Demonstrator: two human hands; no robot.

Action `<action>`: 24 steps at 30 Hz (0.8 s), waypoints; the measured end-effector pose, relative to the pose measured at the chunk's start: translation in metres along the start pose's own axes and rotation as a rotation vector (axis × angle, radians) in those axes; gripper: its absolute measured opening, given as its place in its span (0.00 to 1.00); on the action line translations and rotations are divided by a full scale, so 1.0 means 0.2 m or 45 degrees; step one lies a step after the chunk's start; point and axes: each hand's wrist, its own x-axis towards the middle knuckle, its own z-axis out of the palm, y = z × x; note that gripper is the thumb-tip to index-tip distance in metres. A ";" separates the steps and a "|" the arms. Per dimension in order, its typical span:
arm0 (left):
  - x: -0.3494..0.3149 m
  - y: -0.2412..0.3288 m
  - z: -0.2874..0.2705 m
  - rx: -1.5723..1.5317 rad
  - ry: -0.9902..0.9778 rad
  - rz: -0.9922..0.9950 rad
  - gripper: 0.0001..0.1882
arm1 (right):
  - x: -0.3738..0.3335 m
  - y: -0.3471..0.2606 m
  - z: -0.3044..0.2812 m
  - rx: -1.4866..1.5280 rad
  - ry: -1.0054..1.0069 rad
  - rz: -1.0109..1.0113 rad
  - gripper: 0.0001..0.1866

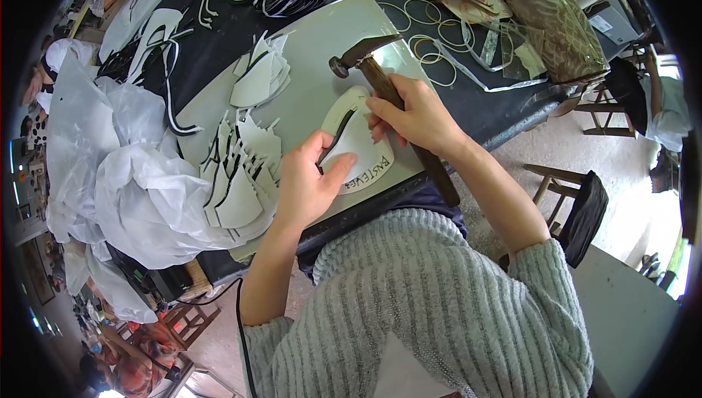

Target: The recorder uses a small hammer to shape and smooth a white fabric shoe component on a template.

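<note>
My left hand [314,179] pinches a white shoe-upper-like piece [360,142] with a black strip along its curved edge. That piece lies over a flat white pattern board [382,167] with handwriting along its near edge. In my right hand [420,116] is a hammer [382,80], gripped by its dark wooden handle. Its metal head points up and left above the pale work board [307,54], and the handle's end hangs over the table edge. The fingertips of my right hand are close to the piece's right side; whether they touch it I cannot tell.
Stacks of similar white pieces [238,171] lie left of my hands, with another stack [262,73] farther back. Crumpled plastic sheeting [146,186] covers the table's left side. Cord loops [446,40] and a patterned roll [548,18] lie far right. Stools [574,208] and other people are around.
</note>
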 end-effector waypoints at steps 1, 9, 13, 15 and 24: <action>0.00 -0.01 0.00 -0.055 0.012 0.006 0.11 | 0.00 0.00 0.00 0.023 0.002 -0.008 0.10; 0.01 -0.02 0.00 -0.053 -0.009 -0.007 0.11 | 0.01 0.00 0.00 -0.011 0.006 0.008 0.10; 0.01 -0.01 0.00 -0.008 -0.024 -0.012 0.11 | 0.01 0.00 0.00 -0.024 0.007 -0.006 0.10; 0.02 0.00 0.00 -0.003 -0.029 -0.022 0.11 | 0.01 0.00 0.00 -0.029 0.008 -0.002 0.10; 0.04 -0.02 -0.03 -0.040 -0.119 -0.081 0.10 | 0.00 0.00 0.00 -0.015 0.026 -0.064 0.13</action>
